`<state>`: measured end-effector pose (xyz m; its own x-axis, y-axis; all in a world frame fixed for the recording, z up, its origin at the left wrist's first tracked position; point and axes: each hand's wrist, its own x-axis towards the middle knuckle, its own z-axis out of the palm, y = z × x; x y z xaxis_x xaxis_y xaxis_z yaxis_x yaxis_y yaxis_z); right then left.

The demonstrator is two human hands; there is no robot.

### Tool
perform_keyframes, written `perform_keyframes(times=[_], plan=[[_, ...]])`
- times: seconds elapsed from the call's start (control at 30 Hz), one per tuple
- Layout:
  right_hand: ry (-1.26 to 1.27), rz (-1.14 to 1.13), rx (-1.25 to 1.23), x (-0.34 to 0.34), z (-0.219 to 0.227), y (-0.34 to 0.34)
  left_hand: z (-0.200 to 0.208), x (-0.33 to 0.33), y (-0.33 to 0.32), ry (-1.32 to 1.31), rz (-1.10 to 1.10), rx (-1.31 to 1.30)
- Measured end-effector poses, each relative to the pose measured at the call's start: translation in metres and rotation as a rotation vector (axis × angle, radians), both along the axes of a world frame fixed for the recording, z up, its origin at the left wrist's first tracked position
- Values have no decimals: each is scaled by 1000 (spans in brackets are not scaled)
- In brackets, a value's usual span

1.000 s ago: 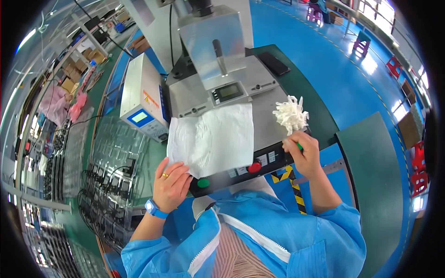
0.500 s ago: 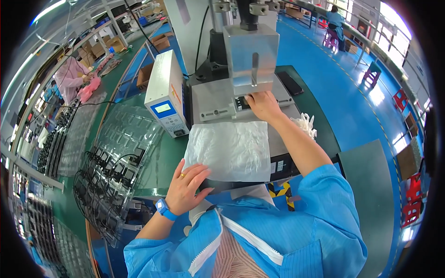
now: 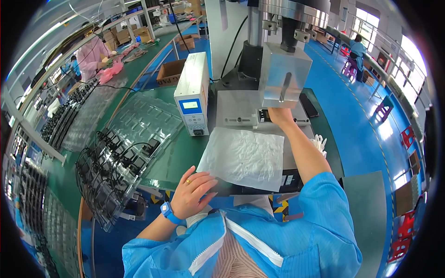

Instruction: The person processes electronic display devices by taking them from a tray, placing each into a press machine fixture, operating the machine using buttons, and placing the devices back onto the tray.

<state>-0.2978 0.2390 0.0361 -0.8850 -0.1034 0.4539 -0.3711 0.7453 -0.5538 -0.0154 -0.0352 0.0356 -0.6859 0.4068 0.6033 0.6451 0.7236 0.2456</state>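
My left hand (image 3: 194, 190) lies flat with fingers spread on the front edge of the bench, touching the near left corner of a crumpled white sheet (image 3: 243, 157). My right hand (image 3: 279, 116) reaches forward to the base plate of a press machine, right under its hanging metal block (image 3: 282, 76). Its fingers are partly hidden there, so I cannot see whether it holds anything. A white crumpled bundle (image 3: 319, 142) lies on the bench just right of my right forearm.
A white control box (image 3: 192, 99) with a small blue screen stands left of the press. Clear plastic trays (image 3: 116, 157) with black cabled parts cover the bench's left side. A cardboard box (image 3: 169, 72) sits behind. A person in pink (image 3: 90, 55) works far left; red stools (image 3: 408, 136) stand at right.
My right hand let go of the white bundle at the right and reached forward under the press block. My left hand stayed at the sheet's near corner.
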Motion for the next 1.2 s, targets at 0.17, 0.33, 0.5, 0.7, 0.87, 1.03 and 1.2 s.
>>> perform_keyframes(times=[0.17,0.33,0.5,0.7,0.87,1.03,1.2], plan=[[-3,16,18,-7,-7,5,-3,-2,0,5,-17,36],[18,66,40,-9,-7,6,-4,-11,3,24,-30,68],[-100,8,128,-13,-12,8,-7,-21,2,64,-23,100],[-11,-107,-84,-3,-7,8,-15,-18,0,124,3,190],[-77,-13,22,-17,-20,32,-14,-12,-5,162,43,264],[-162,112,-122,10,0,37,-15,-5,-15,152,53,257],[-280,172,-522,56,12,34,-6,-5,-19,182,44,236]])
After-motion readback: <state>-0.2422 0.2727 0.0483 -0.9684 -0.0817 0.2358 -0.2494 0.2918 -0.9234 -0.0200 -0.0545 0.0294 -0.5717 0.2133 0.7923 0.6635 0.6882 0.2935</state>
